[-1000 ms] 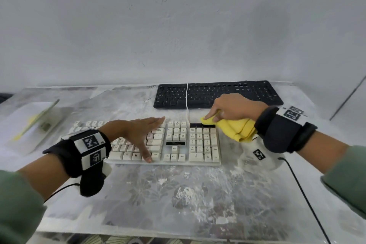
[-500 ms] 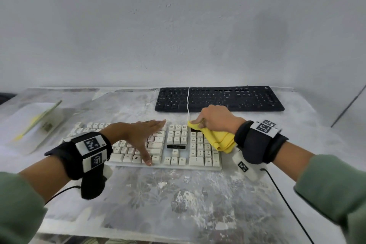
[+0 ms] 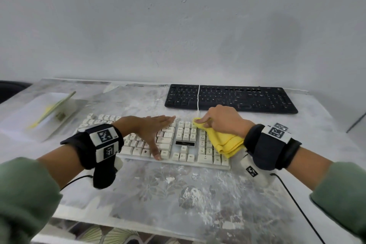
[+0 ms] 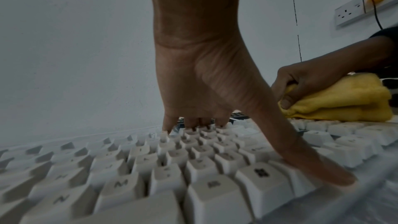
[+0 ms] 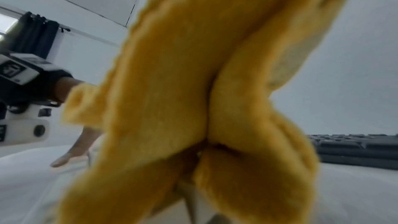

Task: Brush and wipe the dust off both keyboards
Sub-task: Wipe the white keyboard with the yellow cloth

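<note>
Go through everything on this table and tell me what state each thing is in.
White keyboard: flat, held down.
Black keyboard: flat, untouched.
Yellow cloth: bunched, on the white keys.
Left hand: flat, pressing keys.
Right hand: gripping the cloth.
Table: dusty.

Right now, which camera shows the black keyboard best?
The head view: the whole black keyboard lies at the back of the table. The right wrist view catches only a blurred end of it beside the yellow cloth; the left wrist view shows a sliver behind the left hand.
</note>
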`<state>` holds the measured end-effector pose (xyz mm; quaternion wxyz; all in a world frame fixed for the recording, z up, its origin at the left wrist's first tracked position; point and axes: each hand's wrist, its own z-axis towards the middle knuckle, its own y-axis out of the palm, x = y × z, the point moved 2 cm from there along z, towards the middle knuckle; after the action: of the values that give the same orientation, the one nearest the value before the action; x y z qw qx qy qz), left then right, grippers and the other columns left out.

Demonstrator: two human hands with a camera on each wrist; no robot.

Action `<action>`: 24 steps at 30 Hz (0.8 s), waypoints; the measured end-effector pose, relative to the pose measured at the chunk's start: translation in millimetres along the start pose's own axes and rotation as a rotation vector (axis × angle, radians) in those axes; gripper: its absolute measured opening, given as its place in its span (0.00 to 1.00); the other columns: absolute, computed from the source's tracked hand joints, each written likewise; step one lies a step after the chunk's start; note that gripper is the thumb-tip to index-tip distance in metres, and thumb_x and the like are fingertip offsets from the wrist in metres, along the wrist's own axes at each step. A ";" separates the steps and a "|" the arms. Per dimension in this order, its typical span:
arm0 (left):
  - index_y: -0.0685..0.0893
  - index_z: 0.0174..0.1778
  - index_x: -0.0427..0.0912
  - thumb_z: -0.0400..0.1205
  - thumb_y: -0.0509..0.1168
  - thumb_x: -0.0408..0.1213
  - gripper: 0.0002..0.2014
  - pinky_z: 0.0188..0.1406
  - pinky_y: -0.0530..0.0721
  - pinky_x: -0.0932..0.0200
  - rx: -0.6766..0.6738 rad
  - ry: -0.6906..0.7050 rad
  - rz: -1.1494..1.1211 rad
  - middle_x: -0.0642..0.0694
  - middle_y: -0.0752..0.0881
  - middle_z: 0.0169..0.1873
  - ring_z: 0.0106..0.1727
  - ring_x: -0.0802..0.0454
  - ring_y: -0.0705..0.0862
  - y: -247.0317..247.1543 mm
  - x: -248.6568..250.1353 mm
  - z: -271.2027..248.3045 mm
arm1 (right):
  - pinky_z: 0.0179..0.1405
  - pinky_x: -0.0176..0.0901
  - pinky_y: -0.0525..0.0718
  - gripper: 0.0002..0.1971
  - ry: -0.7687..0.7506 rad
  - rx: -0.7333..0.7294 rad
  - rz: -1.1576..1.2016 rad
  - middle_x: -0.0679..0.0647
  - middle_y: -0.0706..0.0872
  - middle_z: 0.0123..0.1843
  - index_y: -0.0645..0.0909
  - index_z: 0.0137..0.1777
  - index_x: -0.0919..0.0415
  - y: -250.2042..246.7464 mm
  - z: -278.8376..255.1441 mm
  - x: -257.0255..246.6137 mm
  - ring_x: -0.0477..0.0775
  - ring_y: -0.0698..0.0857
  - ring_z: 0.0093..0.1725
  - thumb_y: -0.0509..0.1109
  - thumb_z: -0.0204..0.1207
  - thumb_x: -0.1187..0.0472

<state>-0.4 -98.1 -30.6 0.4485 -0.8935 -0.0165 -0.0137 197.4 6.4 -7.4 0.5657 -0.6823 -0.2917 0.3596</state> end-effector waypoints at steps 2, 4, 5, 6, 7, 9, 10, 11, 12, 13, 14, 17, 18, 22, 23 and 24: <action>0.28 0.81 0.45 0.66 0.77 0.58 0.67 0.82 0.39 0.42 -0.001 0.002 0.000 0.45 0.35 0.83 0.84 0.47 0.36 0.4 0.0 0.0 | 0.37 0.37 0.74 0.15 0.042 -0.007 0.017 0.44 0.88 0.57 0.80 0.65 0.42 0.0 3.0 2.3 0.45 0.82 0.44 0.64 0.81 0.56; 0.28 0.81 0.45 0.66 0.77 0.58 0.67 0.82 0.39 0.43 0.002 0.005 -0.006 0.45 0.35 0.83 0.84 0.47 0.36 1.2 -0.4 -0.3 | 0.43 0.39 0.77 0.15 0.065 -0.042 0.031 0.45 0.84 0.64 0.79 0.66 0.42 -1.6 7.4 3.6 0.48 0.83 0.53 0.65 0.80 0.53; 0.28 0.81 0.46 0.67 0.77 0.57 0.67 0.81 0.39 0.43 0.003 0.009 -0.011 0.45 0.35 0.83 0.84 0.47 0.36 1.1 -0.2 -0.9 | 0.49 0.41 0.77 0.16 0.072 -0.060 0.029 0.45 0.82 0.66 0.79 0.66 0.42 -2.9 9.4 4.0 0.50 0.82 0.59 0.65 0.80 0.53; 0.28 0.81 0.45 0.67 0.78 0.57 0.67 0.81 0.39 0.44 0.004 0.011 -0.014 0.45 0.35 0.83 0.84 0.47 0.36 0.6 0.2 -1.6 | 0.53 0.42 0.77 0.16 0.075 -0.073 0.023 0.45 0.81 0.68 0.78 0.67 0.42 -5.2 10.8 4.2 0.51 0.81 0.62 0.65 0.80 0.53; 0.28 0.81 0.45 0.67 0.78 0.56 0.67 0.81 0.39 0.44 0.005 0.011 -0.016 0.45 0.35 0.83 0.84 0.47 0.36 0.3 0.5 -2.2 | 0.55 0.44 0.76 0.16 0.076 -0.082 0.017 0.45 0.80 0.69 0.78 0.67 0.42 -7.7 12.3 4.9 0.51 0.79 0.64 0.65 0.80 0.53; 0.28 0.81 0.45 0.67 0.78 0.56 0.67 0.81 0.39 0.45 0.004 0.011 -0.015 0.45 0.35 0.83 0.84 0.47 0.35 0.2 1.2 -3.0 | 0.57 0.45 0.75 0.16 0.073 -0.076 0.011 0.45 0.79 0.70 0.78 0.68 0.43 -14.6 11.4 6.5 0.52 0.77 0.67 0.64 0.80 0.54; 0.28 0.81 0.45 0.67 0.78 0.56 0.67 0.81 0.40 0.45 0.006 0.013 -0.014 0.45 0.35 0.83 0.84 0.47 0.36 0.2 1.6 -3.2 | 0.57 0.44 0.75 0.16 0.066 -0.066 0.009 0.44 0.79 0.70 0.78 0.67 0.43 -18.0 9.4 7.0 0.52 0.77 0.67 0.64 0.80 0.54; 0.28 0.81 0.45 0.67 0.78 0.56 0.67 0.81 0.40 0.44 0.009 0.013 -0.012 0.45 0.35 0.83 0.84 0.47 0.36 0.6 1.3 -2.8 | 0.55 0.43 0.75 0.15 0.048 -0.064 0.003 0.43 0.79 0.69 0.79 0.66 0.42 -19.8 7.1 7.8 0.51 0.78 0.66 0.64 0.80 0.55; 0.28 0.81 0.45 0.67 0.77 0.56 0.67 0.81 0.40 0.44 0.012 0.016 -0.010 0.45 0.36 0.83 0.84 0.47 0.36 0.8 1.0 -2.4 | 0.51 0.42 0.75 0.15 0.014 -0.070 -0.013 0.43 0.81 0.67 0.80 0.65 0.41 -20.4 4.4 8.1 0.50 0.79 0.62 0.64 0.80 0.55; 0.28 0.81 0.45 0.67 0.77 0.56 0.67 0.81 0.40 0.44 0.014 0.018 -0.010 0.44 0.36 0.83 0.84 0.47 0.36 1.1 0.4 -2.0 | 0.47 0.40 0.75 0.14 -0.023 -0.084 -0.035 0.42 0.83 0.65 0.80 0.64 0.40 -19.7 1.9 7.9 0.48 0.81 0.56 0.64 0.81 0.55; 0.28 0.81 0.45 0.67 0.77 0.57 0.67 0.81 0.39 0.45 0.016 0.021 -0.011 0.44 0.36 0.83 0.84 0.47 0.36 1.4 -0.1 -1.6 | 0.40 0.38 0.75 0.14 -0.058 -0.098 -0.062 0.42 0.85 0.62 0.80 0.63 0.38 -18.1 -0.8 7.5 0.46 0.81 0.51 0.64 0.81 0.55; 0.27 0.81 0.46 0.66 0.77 0.59 0.68 0.82 0.39 0.42 0.017 0.022 -0.014 0.45 0.35 0.83 0.83 0.47 0.34 3.3 -1.2 -1.1 | 0.37 0.39 0.74 0.15 -0.081 -0.091 -0.095 0.41 0.86 0.61 0.80 0.63 0.36 -12.3 -2.9 12.8 0.47 0.82 0.52 0.64 0.81 0.55; 0.27 0.81 0.46 0.66 0.77 0.59 0.68 0.82 0.38 0.41 0.016 0.020 -0.015 0.45 0.34 0.83 0.83 0.47 0.34 4.1 -1.4 -1.2 | 0.41 0.40 0.74 0.15 -0.064 -0.072 -0.087 0.41 0.85 0.62 0.80 0.63 0.36 -12.9 -2.4 16.3 0.48 0.82 0.55 0.64 0.81 0.55; 0.26 0.80 0.46 0.65 0.76 0.62 0.69 0.82 0.38 0.38 0.028 0.019 -0.008 0.45 0.33 0.83 0.83 0.46 0.33 5.3 -0.9 -2.1 | 0.48 0.41 0.73 0.16 -0.020 -0.010 -0.003 0.44 0.81 0.67 0.77 0.66 0.37 -19.3 3.5 31.5 0.49 0.80 0.61 0.63 0.81 0.55; 0.26 0.80 0.46 0.64 0.76 0.63 0.69 0.82 0.38 0.38 0.029 0.021 0.000 0.45 0.33 0.83 0.83 0.46 0.34 5.6 -0.8 -2.3 | 0.48 0.40 0.72 0.17 -0.030 -0.008 0.056 0.44 0.80 0.68 0.77 0.66 0.36 -20.8 4.7 33.8 0.48 0.80 0.60 0.64 0.81 0.55; 0.26 0.80 0.46 0.64 0.75 0.64 0.69 0.82 0.38 0.38 0.025 0.020 0.008 0.45 0.33 0.83 0.83 0.46 0.34 5.4 -0.7 -2.6 | 0.47 0.39 0.72 0.17 -0.047 -0.007 0.110 0.44 0.80 0.68 0.77 0.66 0.36 -22.4 5.0 35.1 0.45 0.81 0.56 0.64 0.81 0.56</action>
<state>-0.9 -103.5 -33.4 0.4600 -0.8876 -0.0087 -0.0209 213.6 41.7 8.5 0.5356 -0.6907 -0.2685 0.4050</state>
